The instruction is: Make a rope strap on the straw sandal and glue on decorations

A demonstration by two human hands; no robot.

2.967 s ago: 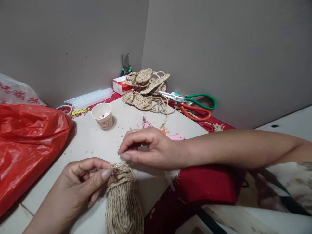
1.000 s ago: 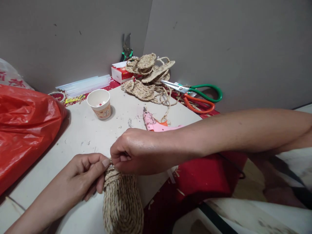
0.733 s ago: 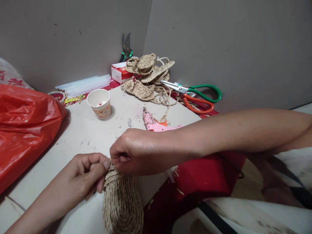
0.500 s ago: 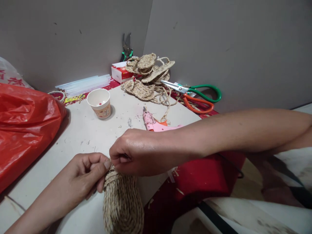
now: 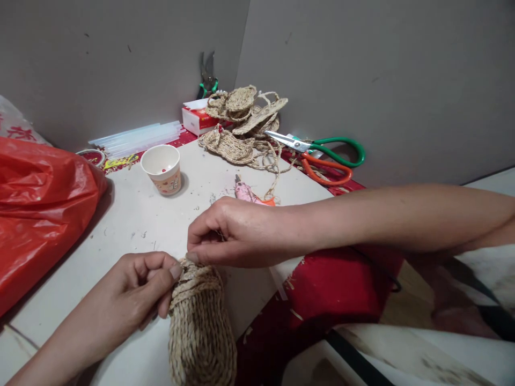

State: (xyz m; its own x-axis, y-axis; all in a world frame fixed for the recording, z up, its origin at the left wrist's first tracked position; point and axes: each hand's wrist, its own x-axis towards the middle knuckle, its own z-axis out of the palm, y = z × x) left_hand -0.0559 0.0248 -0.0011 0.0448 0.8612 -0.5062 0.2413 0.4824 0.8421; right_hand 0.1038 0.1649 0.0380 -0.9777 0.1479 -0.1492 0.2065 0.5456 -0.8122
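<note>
A woven straw slipper [image 5: 202, 332] with a braided band across its upper end lies at the front of the table. My left hand [image 5: 139, 287] pinches the band's left edge between thumb and fingers. At the slipper's top, the closed fingers of my right hand [image 5: 225, 233] touch or nearly touch the straw; whatever they hold is too small to make out. Behind my right wrist, a pink glue gun [image 5: 244, 192] is partly hidden. A paper cup [image 5: 164, 177] with small red beads inside stands beyond my hands.
Straw pieces [image 5: 241, 126] are heaped at the back beside scissors [image 5: 317, 150] with green and orange handles. Pruning shears [image 5: 208, 78] lean by a red-and-white box [image 5: 197, 119]. Clear glue sticks [image 5: 139, 138] lie along the wall, and a red plastic bag [image 5: 44, 214] fills the left.
My right hand has moved up and slightly right, uncovering more of the slipper's band and hiding more of the glue gun. The left hand keeps its grip in nearly the same place.
</note>
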